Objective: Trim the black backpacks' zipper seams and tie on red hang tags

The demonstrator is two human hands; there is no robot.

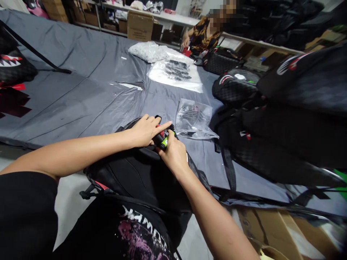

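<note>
A black backpack (135, 173) lies against my body at the near edge of a grey-covered table (81, 94). My left hand (146, 130) rests on its top, fingers curled around the black handle with the forefinger stretched out. My right hand (173, 153) is closed on the same spot, pinching a small green and red piece (164, 139) at the bag's top. Both hands touch each other there.
A clear plastic bag (193, 119) with small dark parts lies just beyond my hands. More clear bags (176, 72) lie farther back. A heap of black shark-mouth backpacks (284, 119) fills the right side. Another person (203, 34) sits at the far end. Cardboard boxes (139, 25) stand behind.
</note>
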